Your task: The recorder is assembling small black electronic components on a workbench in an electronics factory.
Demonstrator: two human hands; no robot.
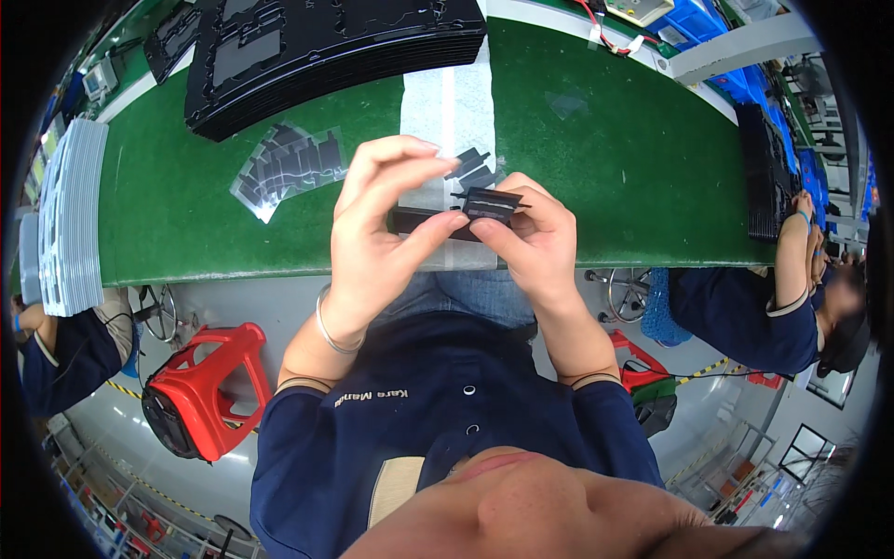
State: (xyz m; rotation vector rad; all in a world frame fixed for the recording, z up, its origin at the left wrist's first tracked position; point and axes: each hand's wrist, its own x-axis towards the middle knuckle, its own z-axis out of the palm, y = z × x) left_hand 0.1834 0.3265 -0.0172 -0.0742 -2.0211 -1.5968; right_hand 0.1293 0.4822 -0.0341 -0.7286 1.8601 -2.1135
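Note:
Between the thumb and fingers of my right hand is a small black rectangular part with thin tabs at its ends. My left hand is open beside it; the thumb tip lies close to the part's left edge and the index finger is raised away. Whether that thumb touches the part I cannot tell. Just beyond my hands, a few loose black pieces lie on a white cloth strip. A dark flat block is partly hidden behind my left thumb.
Clear film sheets with black strips lie on the green table, left of my hands. A tall stack of black trays stands at the far left. Grey panels are stacked at the left edge. Co-workers sit at both sides.

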